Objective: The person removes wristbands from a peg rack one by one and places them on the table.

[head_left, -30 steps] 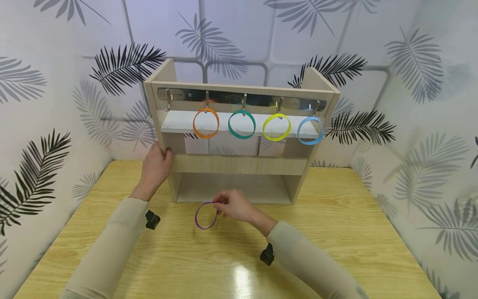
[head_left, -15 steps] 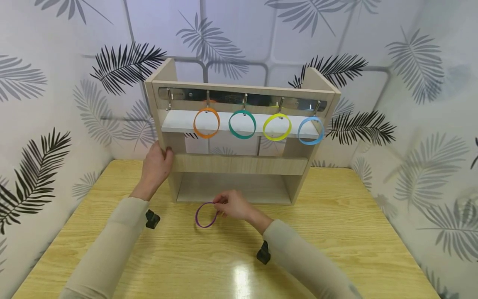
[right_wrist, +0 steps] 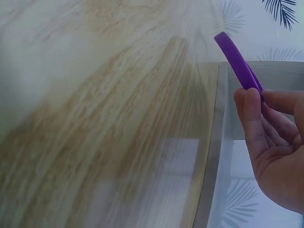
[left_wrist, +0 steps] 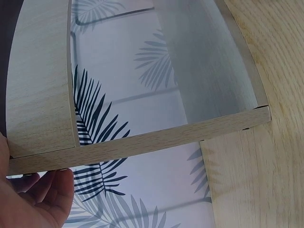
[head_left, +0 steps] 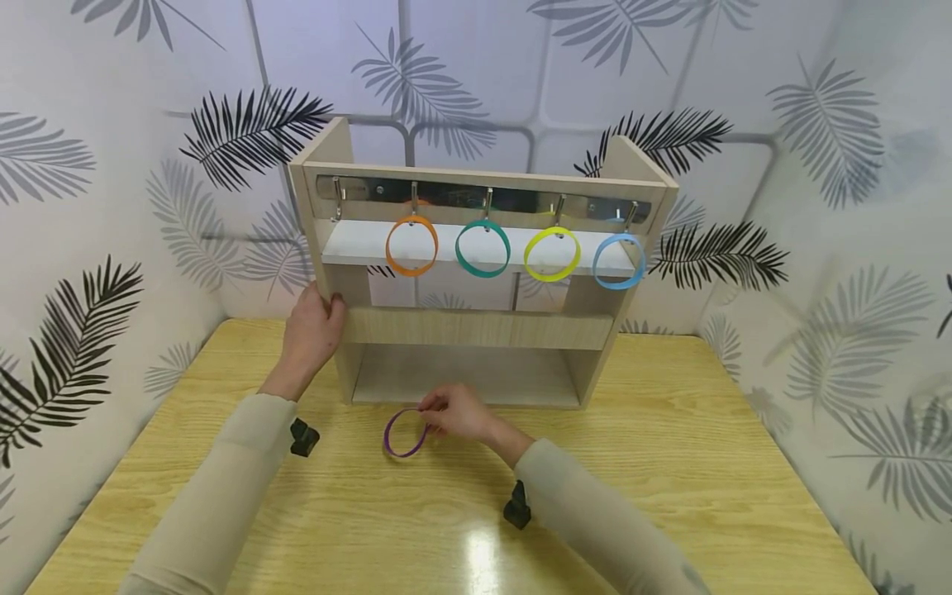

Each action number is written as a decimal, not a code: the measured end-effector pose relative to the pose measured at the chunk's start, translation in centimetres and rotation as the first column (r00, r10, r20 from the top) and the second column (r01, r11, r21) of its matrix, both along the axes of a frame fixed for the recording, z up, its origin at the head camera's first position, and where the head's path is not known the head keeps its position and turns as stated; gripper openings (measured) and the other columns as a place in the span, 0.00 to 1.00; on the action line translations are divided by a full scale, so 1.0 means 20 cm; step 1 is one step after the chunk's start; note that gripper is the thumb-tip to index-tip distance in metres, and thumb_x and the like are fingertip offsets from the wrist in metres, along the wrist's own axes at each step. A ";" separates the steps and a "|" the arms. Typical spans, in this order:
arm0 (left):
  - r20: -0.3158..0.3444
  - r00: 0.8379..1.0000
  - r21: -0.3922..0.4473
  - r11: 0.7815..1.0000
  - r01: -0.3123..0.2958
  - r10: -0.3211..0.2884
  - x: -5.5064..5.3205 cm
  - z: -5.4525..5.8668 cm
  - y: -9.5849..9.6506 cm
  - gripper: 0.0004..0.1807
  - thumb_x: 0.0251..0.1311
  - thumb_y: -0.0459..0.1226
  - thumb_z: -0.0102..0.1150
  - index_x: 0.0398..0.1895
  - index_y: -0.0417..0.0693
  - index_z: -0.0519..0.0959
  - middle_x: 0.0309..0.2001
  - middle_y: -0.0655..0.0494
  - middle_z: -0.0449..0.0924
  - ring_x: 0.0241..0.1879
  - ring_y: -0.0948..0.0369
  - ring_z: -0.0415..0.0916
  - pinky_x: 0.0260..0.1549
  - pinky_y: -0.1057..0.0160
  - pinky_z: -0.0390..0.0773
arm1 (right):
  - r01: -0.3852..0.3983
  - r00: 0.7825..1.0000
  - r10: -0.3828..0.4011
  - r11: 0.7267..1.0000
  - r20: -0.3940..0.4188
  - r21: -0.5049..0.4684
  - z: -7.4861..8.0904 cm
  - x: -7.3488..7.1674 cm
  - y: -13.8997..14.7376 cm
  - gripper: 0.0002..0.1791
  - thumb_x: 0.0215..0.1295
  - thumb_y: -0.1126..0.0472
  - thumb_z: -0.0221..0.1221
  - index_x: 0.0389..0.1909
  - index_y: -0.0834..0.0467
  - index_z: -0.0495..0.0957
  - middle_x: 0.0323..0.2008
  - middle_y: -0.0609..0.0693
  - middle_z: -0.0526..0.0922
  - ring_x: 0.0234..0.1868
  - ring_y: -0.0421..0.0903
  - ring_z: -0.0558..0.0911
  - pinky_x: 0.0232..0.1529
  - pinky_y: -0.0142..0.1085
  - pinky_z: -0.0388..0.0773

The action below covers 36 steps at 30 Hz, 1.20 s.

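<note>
A thin purple ring (head_left: 387,438) is pinched between the thumb and fingertips of my right hand (head_left: 461,413), low in front of the wooden shelf unit (head_left: 476,326). The right wrist view shows the purple ring (right_wrist: 236,59) nearly edge-on above the fingertips. My left hand (head_left: 311,326) grips the shelf's left side panel, fingers curled behind it. In the left wrist view, that hand (left_wrist: 42,199) holds the panel's edge. Orange (head_left: 388,248), teal (head_left: 458,248), yellow (head_left: 527,252) and light blue rings (head_left: 597,263) hang from hooks on the metal rail.
The metal rail (head_left: 461,195) runs along the unit's upper front. Its leftmost hook (head_left: 337,198) carries no ring. The unit stands on a wood-grain table (head_left: 669,463), close to leaf-patterned walls (head_left: 476,49).
My right hand has shifted slightly left and down with the purple ring. My left hand stays on the side panel, and the hanging rings have not moved.
</note>
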<state>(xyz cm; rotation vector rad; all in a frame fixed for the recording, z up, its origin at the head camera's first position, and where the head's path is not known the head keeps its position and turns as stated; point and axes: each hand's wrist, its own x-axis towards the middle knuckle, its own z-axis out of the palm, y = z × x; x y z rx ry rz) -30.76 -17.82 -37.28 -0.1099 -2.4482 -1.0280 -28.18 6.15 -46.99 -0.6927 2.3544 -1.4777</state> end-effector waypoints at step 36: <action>-0.002 1.000 -0.013 1.000 0.015 -0.015 0.00 0.01 -0.01 0.26 0.70 0.41 0.36 0.61 0.27 0.62 0.50 0.31 0.70 0.47 0.38 0.73 0.43 0.40 0.72 | 0.015 0.996 -0.018 0.999 0.086 0.044 -0.10 -0.05 -0.08 0.08 0.58 0.72 0.61 0.39 0.70 0.79 0.29 0.55 0.83 0.26 0.46 0.83 0.28 0.34 0.80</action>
